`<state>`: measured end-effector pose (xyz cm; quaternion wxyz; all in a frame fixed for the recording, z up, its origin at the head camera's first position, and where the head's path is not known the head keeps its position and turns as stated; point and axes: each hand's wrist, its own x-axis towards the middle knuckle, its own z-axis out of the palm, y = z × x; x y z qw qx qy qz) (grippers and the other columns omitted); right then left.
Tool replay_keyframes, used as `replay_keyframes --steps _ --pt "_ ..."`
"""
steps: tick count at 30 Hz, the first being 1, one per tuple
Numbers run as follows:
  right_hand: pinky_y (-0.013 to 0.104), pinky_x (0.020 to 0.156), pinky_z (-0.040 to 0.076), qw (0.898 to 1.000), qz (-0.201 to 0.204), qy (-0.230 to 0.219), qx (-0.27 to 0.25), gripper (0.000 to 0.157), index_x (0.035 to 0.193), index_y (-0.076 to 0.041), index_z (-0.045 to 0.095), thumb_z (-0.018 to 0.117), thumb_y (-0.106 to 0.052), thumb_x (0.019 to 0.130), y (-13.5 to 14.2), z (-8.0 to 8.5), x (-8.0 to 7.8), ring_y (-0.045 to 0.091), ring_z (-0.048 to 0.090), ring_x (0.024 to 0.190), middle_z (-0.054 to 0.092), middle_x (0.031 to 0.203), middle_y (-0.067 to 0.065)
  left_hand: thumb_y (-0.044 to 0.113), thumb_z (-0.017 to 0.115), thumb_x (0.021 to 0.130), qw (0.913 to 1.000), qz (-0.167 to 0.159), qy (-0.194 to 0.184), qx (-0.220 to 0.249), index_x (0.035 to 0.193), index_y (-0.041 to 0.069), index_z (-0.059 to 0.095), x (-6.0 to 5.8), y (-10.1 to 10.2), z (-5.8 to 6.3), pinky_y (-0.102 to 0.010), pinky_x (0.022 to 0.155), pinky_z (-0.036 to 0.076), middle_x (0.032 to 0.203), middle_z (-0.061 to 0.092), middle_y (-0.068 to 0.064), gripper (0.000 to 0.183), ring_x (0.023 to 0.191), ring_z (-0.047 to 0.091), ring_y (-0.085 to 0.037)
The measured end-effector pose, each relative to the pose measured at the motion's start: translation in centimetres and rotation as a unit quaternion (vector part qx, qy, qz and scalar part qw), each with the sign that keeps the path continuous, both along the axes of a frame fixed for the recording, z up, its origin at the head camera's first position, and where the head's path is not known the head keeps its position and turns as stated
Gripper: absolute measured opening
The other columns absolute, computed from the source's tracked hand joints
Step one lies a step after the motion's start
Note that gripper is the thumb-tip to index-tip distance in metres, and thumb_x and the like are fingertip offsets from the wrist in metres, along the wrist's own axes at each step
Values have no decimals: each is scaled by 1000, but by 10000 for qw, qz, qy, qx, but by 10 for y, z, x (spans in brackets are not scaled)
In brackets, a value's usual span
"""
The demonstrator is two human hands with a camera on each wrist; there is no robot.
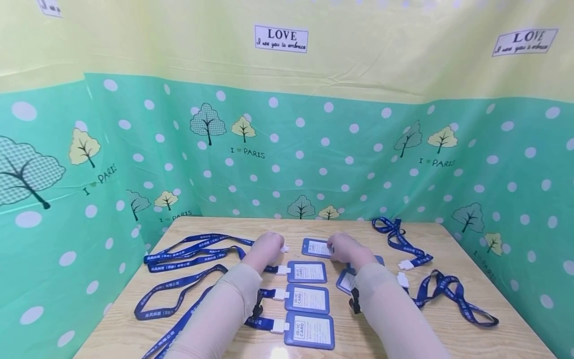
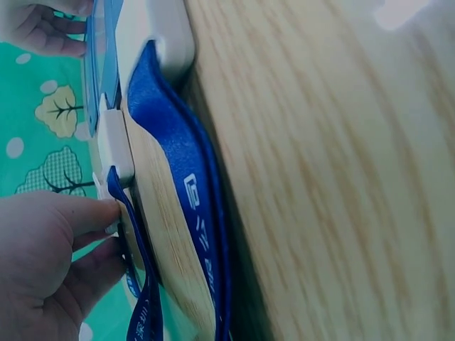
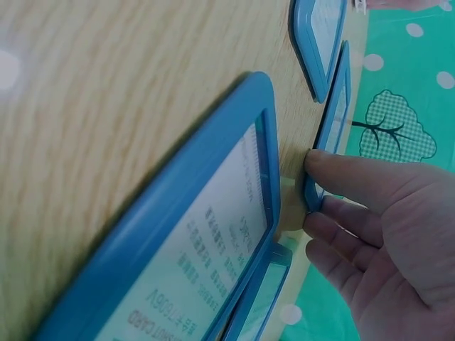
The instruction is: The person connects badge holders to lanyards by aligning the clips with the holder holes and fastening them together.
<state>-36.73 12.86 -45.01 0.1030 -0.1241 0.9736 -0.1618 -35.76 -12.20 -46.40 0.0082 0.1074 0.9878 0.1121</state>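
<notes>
My left hand [image 1: 268, 248] pinches a blue lanyard [image 1: 244, 241] close to its white clip [image 1: 284, 248]; thumb and fingertips meet on it in the left wrist view. To the right, my right hand [image 1: 347, 248] holds a blue ID card holder [image 1: 316, 247] by its right end. Thumb and fingers grip that holder's edge [image 3: 327, 142] in the right wrist view. A small gap separates the clip from the holder. Nearer me, three card holders lie in a column, the closest one [image 1: 309, 329] clipped to a lanyard, as are the other two.
More card holders [image 1: 346, 281] lie partly hidden beneath my right forearm. Two loose lanyards, one [image 1: 399, 242] at the back and another [image 1: 457, 294] nearer, rest on the right of the wooden table [image 1: 484, 279]. Several lanyard loops [image 1: 163, 314] spread over the left side. A patterned curtain [image 1: 314, 164] surrounds the table.
</notes>
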Motion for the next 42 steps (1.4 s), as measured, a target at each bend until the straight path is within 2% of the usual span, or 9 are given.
replay_keyframes --steps 6,9,13,17,25,30,36,42 --pt "51 100 50 10000 -17 24 25 38 124 -8 70 79 -11 88 0 0 0 27 62 105 66 123 13 7 70 93 9996 105 -223 133 110 8 73 -2 2 -1 -42 98 53 107 70 -10 17 108 65 -28" --pt "51 100 51 10000 -1 33 15 37 124 -8 70 79 -11 88 -1 -1 -1 27 62 106 66 124 13 6 70 93 9995 57 -233 183 110 7 73 -2 0 -1 -42 97 54 107 70 -10 18 106 66 -28" --pt "51 99 51 9999 80 66 -6 36 122 -8 71 80 -11 87 0 -1 0 26 62 103 66 122 12 5 70 93 9996 -154 -88 237 105 8 73 -2 -5 -1 -41 93 55 103 70 -8 13 101 66 -26" --pt "51 99 51 9999 116 96 -19 37 123 -8 70 80 -11 87 -1 1 1 26 62 105 66 123 12 5 69 92 9991 -367 80 212 105 9 74 -4 -10 -5 -41 94 55 105 71 -8 14 104 66 -27" --pt "51 101 50 9997 194 124 18 41 128 -8 68 79 -11 88 -1 3 4 27 61 108 65 128 14 8 70 94 9984 -490 143 230 112 9 76 -3 -13 -5 -42 101 52 113 72 -9 19 112 65 -29" --pt "51 100 51 9996 224 143 73 41 127 -10 70 80 -11 88 0 3 4 27 61 107 65 126 13 8 70 95 9985 -424 62 327 112 8 76 -2 -13 -4 -43 102 51 114 72 -9 19 114 65 -29" --pt "52 101 50 9998 185 96 61 40 125 -12 71 80 -11 87 0 2 4 30 60 113 65 127 13 9 69 95 9989 -266 -143 355 112 10 76 -4 -12 -5 -41 101 52 114 72 -9 18 113 65 -27" --pt "53 101 50 9999 116 7 20 35 122 -13 73 79 -10 87 0 3 5 30 60 114 64 130 13 10 69 96 9990 -299 -111 318 109 10 77 -3 -11 -4 -42 99 53 110 72 -8 15 110 66 -27"
